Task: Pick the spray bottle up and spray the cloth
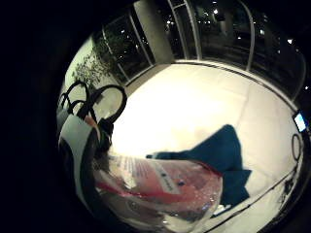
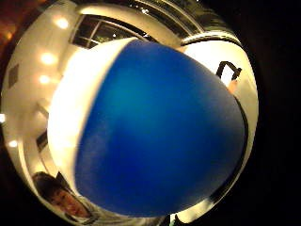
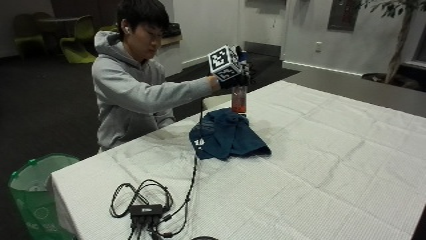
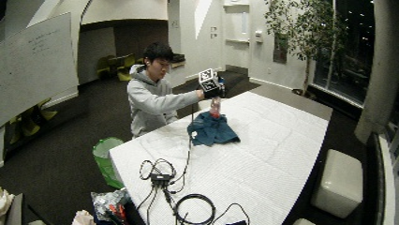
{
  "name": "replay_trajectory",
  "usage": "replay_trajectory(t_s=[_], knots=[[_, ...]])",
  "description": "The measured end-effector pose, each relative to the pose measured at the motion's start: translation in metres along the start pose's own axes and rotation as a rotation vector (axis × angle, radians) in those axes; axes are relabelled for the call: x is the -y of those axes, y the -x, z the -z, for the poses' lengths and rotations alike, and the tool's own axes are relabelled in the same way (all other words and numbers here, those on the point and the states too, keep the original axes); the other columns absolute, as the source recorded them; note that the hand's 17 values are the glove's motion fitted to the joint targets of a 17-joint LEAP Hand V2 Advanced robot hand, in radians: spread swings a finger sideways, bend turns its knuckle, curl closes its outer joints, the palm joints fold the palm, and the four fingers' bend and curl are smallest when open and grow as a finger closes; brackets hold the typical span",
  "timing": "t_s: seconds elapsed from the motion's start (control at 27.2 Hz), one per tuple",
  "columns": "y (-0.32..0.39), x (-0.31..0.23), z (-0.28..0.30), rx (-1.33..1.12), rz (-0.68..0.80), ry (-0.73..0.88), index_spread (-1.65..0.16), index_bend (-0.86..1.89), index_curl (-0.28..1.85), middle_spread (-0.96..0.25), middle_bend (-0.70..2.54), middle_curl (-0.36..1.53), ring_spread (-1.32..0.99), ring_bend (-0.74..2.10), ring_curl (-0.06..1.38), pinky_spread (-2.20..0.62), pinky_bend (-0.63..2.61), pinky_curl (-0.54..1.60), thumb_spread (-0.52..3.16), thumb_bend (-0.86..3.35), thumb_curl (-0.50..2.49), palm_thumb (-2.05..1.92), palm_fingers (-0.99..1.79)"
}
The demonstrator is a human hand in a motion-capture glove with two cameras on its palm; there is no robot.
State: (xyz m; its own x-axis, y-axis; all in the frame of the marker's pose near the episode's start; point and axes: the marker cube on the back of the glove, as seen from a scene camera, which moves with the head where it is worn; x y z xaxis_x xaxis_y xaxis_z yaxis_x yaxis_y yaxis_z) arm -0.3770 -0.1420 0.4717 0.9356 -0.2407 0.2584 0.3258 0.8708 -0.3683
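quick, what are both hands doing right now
Right hand: gripping the spray bottle, held above the cloth.
Left hand: out of sight, cannot be told.

White table [image 3: 346,165], whiteboard [image 4: 37,61], dark windows [image 4: 355,42]

A clear plastic spray bottle [image 3: 239,99] with reddish liquid in its lower part and a blue spray head stands upright, lifted off the worktop, directly above the far edge of the cloth. Its label, white with red print, wraps the transparent body [image 1: 160,187], and the rounded blue head [image 2: 160,132] sits close against the palm. The dark teal blue cloth [image 3: 226,135] lies crumpled in a loose heap on the white worktop, folds spreading toward its near side beneath the bottle.
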Motion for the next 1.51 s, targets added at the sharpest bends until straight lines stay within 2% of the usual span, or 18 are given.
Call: replay_trajectory(t_s=[0.22,0.44,0.74,0.99,1.18,1.36,1.51], knots=[[-0.003,0.017,-0.024,0.289,-0.07,-0.1,-0.21,0.36,0.54,-0.14,0.59,0.49,-0.19,0.59,0.45,-0.27,0.35,0.4,0.01,-0.03,0.75,1.02,1.37],[-0.015,0.028,-0.06,0.426,-0.123,-0.183,-0.21,0.35,0.54,-0.14,0.58,0.48,-0.18,0.58,0.45,-0.27,0.36,0.4,0.02,-0.03,0.75,1.03,1.37],[-0.055,0.048,-0.106,0.451,-0.26,-0.363,-0.2,0.33,0.54,-0.13,0.57,0.48,-0.18,0.57,0.45,-0.27,0.37,0.4,0.03,-0.03,0.75,1.04,1.35],[-0.087,0.069,-0.132,0.355,-0.29,-0.446,-0.2,0.19,0.52,-0.12,0.57,0.49,-0.16,0.59,0.45,-0.28,0.44,0.42,0.23,-0.04,0.73,1.0,1.32],[-0.105,0.083,-0.144,0.298,-0.291,-0.437,-0.22,0.15,0.49,-0.12,0.57,0.49,-0.15,0.59,0.45,-0.24,0.39,0.42,0.42,-0.02,0.69,1.03,1.19],[-0.114,0.088,-0.145,0.277,-0.271,-0.362,-0.23,0.08,0.44,-0.12,0.52,0.48,-0.16,0.55,0.44,-0.23,0.4,0.42,0.58,-0.03,0.64,1.01,1.06],[-0.119,0.078,-0.135,0.257,-0.274,-0.303,-0.24,0.06,0.42,-0.11,0.42,0.46,-0.14,0.5,0.45,-0.15,0.4,0.43,0.7,-0.03,0.61,0.99,0.74]])
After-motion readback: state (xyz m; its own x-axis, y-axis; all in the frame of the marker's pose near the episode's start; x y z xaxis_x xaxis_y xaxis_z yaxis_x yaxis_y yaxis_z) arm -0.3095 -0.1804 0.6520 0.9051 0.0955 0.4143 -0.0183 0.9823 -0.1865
